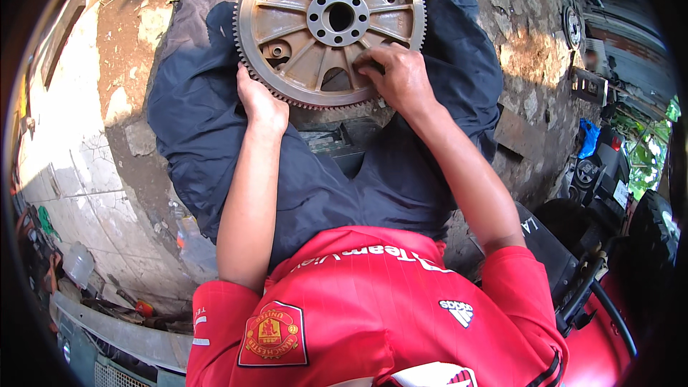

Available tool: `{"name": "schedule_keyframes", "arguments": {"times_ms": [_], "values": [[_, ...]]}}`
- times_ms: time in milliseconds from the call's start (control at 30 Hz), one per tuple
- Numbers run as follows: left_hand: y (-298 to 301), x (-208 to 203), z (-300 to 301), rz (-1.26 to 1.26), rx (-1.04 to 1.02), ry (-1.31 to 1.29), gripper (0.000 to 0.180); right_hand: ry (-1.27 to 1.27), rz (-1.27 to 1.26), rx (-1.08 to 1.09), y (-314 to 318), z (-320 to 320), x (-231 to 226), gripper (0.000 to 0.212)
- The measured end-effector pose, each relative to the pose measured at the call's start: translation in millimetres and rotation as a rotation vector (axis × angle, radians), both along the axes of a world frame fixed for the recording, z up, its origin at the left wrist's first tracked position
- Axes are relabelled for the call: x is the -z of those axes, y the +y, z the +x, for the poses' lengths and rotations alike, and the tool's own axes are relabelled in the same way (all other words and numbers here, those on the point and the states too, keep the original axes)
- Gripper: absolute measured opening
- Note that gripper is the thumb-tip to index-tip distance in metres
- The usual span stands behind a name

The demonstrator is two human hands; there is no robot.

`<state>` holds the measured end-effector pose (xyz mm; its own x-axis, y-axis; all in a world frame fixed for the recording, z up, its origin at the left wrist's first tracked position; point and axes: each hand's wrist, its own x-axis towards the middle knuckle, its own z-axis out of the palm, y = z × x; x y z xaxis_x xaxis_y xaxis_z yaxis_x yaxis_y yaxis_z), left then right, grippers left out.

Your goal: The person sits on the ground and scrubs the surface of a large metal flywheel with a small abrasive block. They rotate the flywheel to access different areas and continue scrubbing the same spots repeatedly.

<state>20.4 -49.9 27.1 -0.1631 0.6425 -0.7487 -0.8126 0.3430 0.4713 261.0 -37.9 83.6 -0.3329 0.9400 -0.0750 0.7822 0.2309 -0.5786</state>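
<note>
A large metal flywheel (292, 82) with a toothed outer rim, spokes and a bolt-holed hub stands between my spread legs, its round face toward me. My left hand (261, 102) cups the toothed edge at lower left, its fingertips hidden behind the rim. Over the lower right of the face, my right hand (398, 79) is closed, with fingers curled against a spoke beside an opening. Whatever those fingers may pinch is too small or hidden to make out. Brownish stains mark the spokes and recesses.
Under the flywheel lies a dark boxy object (344, 145). Stony ground (534, 93) stretches to the right, where a round metal disc (572, 27) leans by corrugated sheets. A red and black vehicle (609, 330) is at lower right. On the left are pale tiles (86, 172) and a plastic jug (79, 264).
</note>
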Motion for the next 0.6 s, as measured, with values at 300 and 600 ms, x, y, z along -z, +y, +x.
{"name": "schedule_keyframes", "arguments": {"times_ms": [300,600], "values": [[1.4,0.6,0.7,0.000,0.003,0.015,0.058,-0.016,0.053,-0.041,0.4,2.3,4.8,0.016],[1.3,1.6,0.2,0.001,0.011,0.017,0.058,0.050,0.024,-0.049,-3.8,9.3,5.2,0.017]]}}
